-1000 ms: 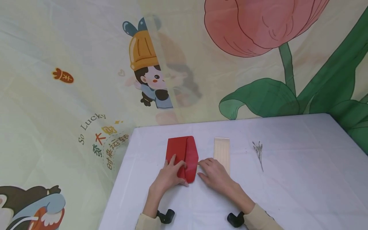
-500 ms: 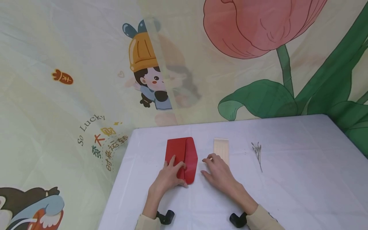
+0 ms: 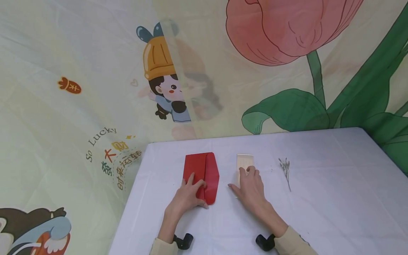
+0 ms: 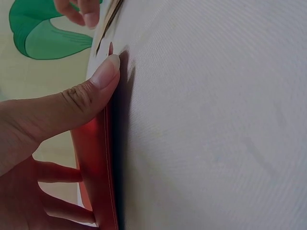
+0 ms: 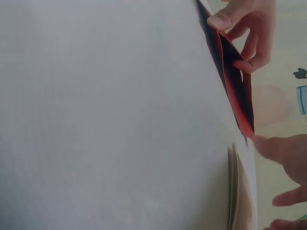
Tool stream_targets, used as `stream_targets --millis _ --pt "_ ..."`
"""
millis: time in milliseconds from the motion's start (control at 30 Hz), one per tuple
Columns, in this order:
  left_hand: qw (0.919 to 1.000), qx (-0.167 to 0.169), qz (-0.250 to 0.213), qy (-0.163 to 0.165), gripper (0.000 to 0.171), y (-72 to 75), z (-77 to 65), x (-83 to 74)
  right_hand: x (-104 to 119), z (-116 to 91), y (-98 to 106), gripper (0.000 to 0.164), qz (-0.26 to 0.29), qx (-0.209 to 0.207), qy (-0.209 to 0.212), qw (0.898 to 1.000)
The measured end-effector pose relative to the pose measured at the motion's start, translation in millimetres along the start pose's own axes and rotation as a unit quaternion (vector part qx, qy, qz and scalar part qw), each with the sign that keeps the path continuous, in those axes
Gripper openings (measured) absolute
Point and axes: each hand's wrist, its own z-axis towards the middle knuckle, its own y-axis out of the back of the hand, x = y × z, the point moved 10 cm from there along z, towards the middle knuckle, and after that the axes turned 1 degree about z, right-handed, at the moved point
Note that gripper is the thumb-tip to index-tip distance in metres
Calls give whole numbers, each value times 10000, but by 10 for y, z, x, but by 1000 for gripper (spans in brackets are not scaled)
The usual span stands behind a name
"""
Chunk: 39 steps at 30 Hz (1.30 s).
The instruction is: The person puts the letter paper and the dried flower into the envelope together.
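A red envelope point(image 3: 193, 163) lies on the left of the table, its flap folded out to the right. My left hand point(image 3: 187, 194) holds it, fingers spread over the front and thumb at the near edge. In the right wrist view the envelope's mouth point(image 5: 235, 91) gapes, with one left fingertip at the opening. My right hand point(image 3: 253, 186) is over the folded cream lined paper point(image 3: 244, 159), thumb apart from the curved fingers. The paper's stacked layers point(image 5: 242, 196) show edge-on below that hand in the right wrist view.
A small dried flower sprig point(image 3: 287, 170) lies right of the paper. The white-covered table point(image 3: 338, 198) meets a printed cloth backdrop point(image 3: 108, 71) at its far and left sides. Black wrist cameras point(image 3: 265, 242) sit near both sleeves.
My right hand has moved right, from beside the envelope's flap to over the cream paper. The left hand stays on the envelope, which has not moved.
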Motion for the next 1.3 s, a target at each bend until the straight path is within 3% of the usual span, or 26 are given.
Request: stream_targets --millis 133,333,800,1300 --pt "10000 -4 -70 -23 70 7 -9 4 -110 10 -22 66 -335 232 -404 9984" --pt "9999 -7 -123 -40 69 20 -12 -3 -160 10 -41 69 -586 357 -632 9956" --pt "10000 10 -79 3 70 23 -12 -20 -187 49 -162 64 -571 824 -783 9919" --pt "9999 14 -116 5 70 0 9 -2 -350 63 -58 66 -272 1094 -1108 9874"
